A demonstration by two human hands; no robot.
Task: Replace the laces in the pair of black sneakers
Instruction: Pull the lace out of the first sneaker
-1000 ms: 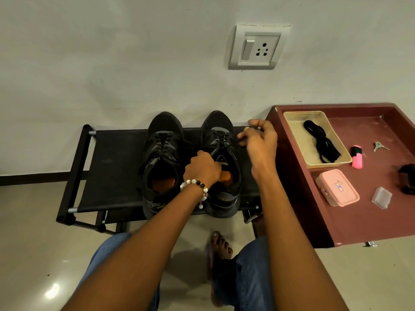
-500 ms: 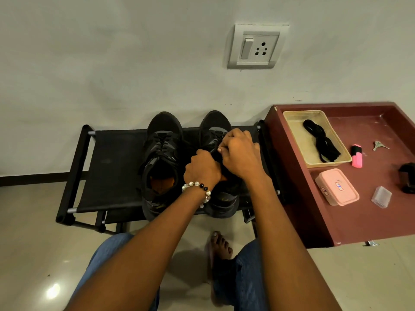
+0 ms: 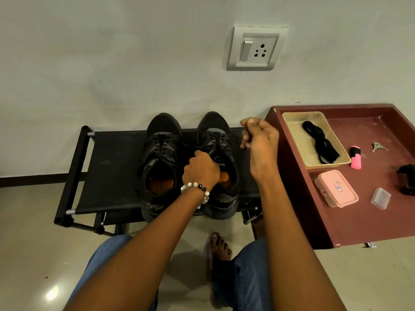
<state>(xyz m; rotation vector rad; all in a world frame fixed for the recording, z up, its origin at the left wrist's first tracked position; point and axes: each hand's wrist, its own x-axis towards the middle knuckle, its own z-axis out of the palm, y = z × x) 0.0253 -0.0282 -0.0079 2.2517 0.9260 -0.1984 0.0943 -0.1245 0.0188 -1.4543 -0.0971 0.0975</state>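
**Right shoe getting unlaced, spare laces parked in the tray**

Fingers first: the right hand (image 3: 258,140) is lifted off just to the right of the right sneaker (image 3: 216,162), fingertips curled and pinched together near the top. It looks like it's got the end of the old lace (image 3: 212,151) in that pinch, but black on shadow, so honestly can't say for sure. The left hand (image 3: 201,169) is curled down on the right sneaker's tongue area, gripping around the collar; its fingertips are tucked out of sight. Beaded bracelet (image 3: 197,188) on that wrist.

Everything else relative to that right sneaker:

- left sneaker (image 3: 161,162) sits right beside it on its left, touching or nearly so, toes toward the wall, laces still threaded
- both sit on a black fabric rack (image 3: 114,167) that stretches out further left
- just to the right is a maroon table (image 3: 363,223) with raised edges
- on it, nearest the shoe, a beige tray (image 3: 292,140) with a bundle of black laces (image 3: 318,144) lying in it
- closer to me than the tray, a pink box (image 3: 335,191), lid on
- further right: pink highlighter (image 3: 356,157), keys (image 3: 378,147), small clear box (image 3: 380,198)
- wall socket (image 3: 254,49) up above the toe
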